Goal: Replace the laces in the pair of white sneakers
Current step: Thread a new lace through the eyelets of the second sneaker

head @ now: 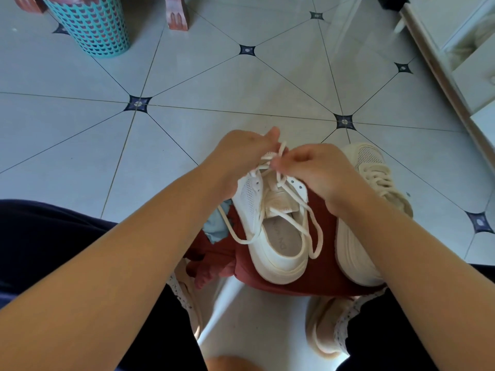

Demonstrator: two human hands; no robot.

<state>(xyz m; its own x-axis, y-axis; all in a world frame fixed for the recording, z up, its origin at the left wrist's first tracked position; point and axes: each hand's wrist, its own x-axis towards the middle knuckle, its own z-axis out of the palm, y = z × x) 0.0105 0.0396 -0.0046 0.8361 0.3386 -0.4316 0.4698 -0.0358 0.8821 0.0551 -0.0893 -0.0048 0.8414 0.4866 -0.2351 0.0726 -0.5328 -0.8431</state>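
Observation:
A white sneaker lies on a red cloth in front of me, heel toward me. Its cream lace is threaded through the front eyelets, and two loose ends trail back over the shoe's opening. My left hand pinches the lace above the toe end. My right hand pinches the lace just beside it, near the eyelets. The second sneaker lies to the right, laced, partly hidden under my right forearm.
A teal mesh basket and red furniture legs stand at the far left on the tiled floor. A white door frame runs along the right. A light blue cloth peeks out beside the red cloth. My dark-clad knees frame the bottom.

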